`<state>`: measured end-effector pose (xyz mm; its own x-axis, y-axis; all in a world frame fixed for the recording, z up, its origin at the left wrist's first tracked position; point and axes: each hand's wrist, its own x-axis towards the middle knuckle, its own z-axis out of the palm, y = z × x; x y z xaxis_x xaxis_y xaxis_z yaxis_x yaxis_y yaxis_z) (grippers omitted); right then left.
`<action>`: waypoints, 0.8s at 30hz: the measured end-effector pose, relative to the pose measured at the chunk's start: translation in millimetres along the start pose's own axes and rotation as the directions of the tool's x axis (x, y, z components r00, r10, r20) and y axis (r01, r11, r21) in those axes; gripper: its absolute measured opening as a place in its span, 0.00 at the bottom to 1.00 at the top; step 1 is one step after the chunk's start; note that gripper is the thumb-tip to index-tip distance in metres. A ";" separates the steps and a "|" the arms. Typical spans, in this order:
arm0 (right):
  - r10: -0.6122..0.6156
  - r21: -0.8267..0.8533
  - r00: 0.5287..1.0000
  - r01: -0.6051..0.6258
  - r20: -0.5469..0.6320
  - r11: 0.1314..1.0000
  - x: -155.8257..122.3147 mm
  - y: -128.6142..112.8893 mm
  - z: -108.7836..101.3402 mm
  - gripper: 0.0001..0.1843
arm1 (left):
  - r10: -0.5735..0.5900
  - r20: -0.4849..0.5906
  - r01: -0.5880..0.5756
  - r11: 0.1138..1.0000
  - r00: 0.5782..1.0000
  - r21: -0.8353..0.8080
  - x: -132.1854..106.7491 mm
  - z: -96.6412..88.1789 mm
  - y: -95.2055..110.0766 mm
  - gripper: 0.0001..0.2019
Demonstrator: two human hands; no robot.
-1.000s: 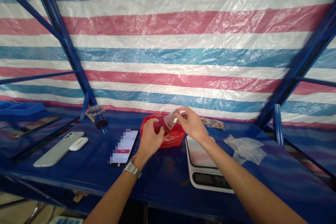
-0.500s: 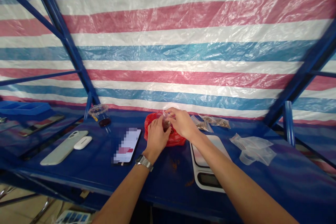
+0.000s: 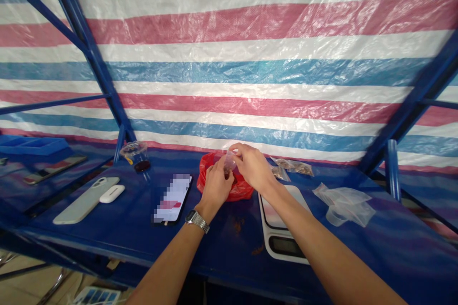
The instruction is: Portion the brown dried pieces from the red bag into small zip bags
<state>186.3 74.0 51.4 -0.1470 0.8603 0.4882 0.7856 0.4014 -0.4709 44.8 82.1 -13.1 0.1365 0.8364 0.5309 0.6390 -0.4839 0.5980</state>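
Over an opened red plastic bag (image 3: 243,193), my two hands work close together. My left hand (image 3: 217,182) has its fingers curled round a small clear plastic bag (image 3: 231,159) with brown bits low in it. The thumb and fingertips of my right hand (image 3: 252,164) pinch the clear plastic near its top. My fingers partly hide its shape and contents. Below my right forearm lies a white kitchen scale (image 3: 284,243) with a dark display.
Small filled clear bags (image 3: 295,167) lie behind the scale, with loose clear plastic bags (image 3: 347,205) to the right. Leftward are a lit phone (image 3: 174,198), a pale phone (image 3: 86,202), a white earbud case (image 3: 112,194) and a clear cup (image 3: 138,156). Blue posts (image 3: 393,171) flank the table.
My right hand has shifted slightly right and tilted, and more of the clear plastic shows between my hands. My left hand stays almost in place over the red bag.
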 end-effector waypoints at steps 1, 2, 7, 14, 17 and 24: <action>0.004 -0.006 1.000 -0.004 -0.011 1.000 -0.6 -0.7 -0.8 0.14 | -0.002 -0.001 0.002 1.000 1.000 -0.012 0.2 -0.1 -0.4 0.26; 0.003 -0.011 1.000 -0.003 -0.019 1.000 -1.2 -1.5 -1.8 0.15 | -0.002 -0.004 0.002 1.000 1.000 -0.024 0.3 -0.1 -0.8 0.25; -0.032 -0.019 0.999 0.032 -0.011 0.999 -2.7 -4.2 -4.7 0.18 | 0.008 0.003 -0.008 0.998 1.000 -0.060 -0.4 -0.9 -3.6 0.25; -0.001 -0.039 0.999 -0.001 -0.040 0.999 -7.4 7.2 -13.3 0.16 | -0.005 0.043 0.007 0.999 0.999 -0.044 -1.3 -4.8 -5.3 0.28; 0.091 0.008 0.995 -0.091 -0.047 0.996 -15.5 24.9 -19.3 0.14 | 0.045 0.060 -0.043 0.998 0.997 -0.035 -3.1 -8.2 -1.4 0.30; 0.273 0.388 0.960 -0.226 -0.068 0.894 -49.3 78.5 -47.9 0.18 | 0.207 0.053 -0.205 0.978 0.977 -0.037 -11.4 -26.7 21.7 0.30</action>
<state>284.0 48.0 25.5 0.1138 0.9137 0.3900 0.5021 0.2859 -0.8162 36.8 55.3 9.8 0.3057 0.7308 0.6102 0.5694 -0.6540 0.4980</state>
